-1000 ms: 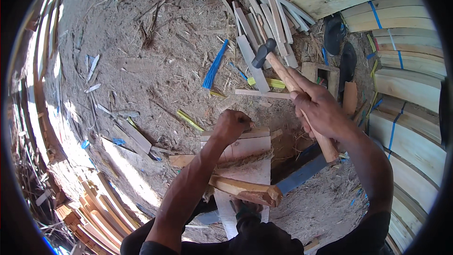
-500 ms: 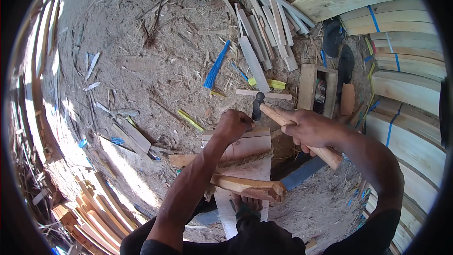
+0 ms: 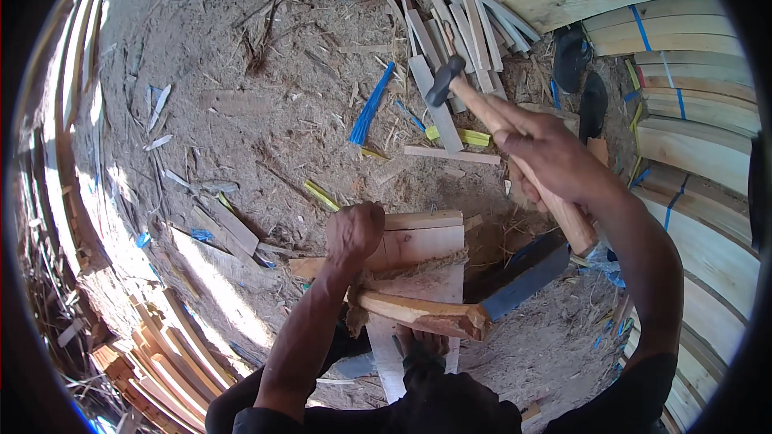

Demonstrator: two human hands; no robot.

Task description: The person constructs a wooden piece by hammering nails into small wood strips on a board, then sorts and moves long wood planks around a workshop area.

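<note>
The place is a woodworking area: dirt floor (image 3: 277, 133), scattered offcuts (image 3: 445, 128), strapped planks (image 3: 693, 145) at right, a hammer (image 3: 483, 109).

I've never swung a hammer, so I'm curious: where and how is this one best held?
Probably by its wooden handle, coming from the person's right with a wraparound grip. The handle is long and bare, slanting from the dark head back toward that side. The right hand grips it partway along, clear of the head.

The single fisheye view, head-worn, looks steeply down, close above the left hand (image 3: 355, 233) and right hand (image 3: 559, 159), with littered ground (image 3: 314, 153) across the frame's upper left.
</note>
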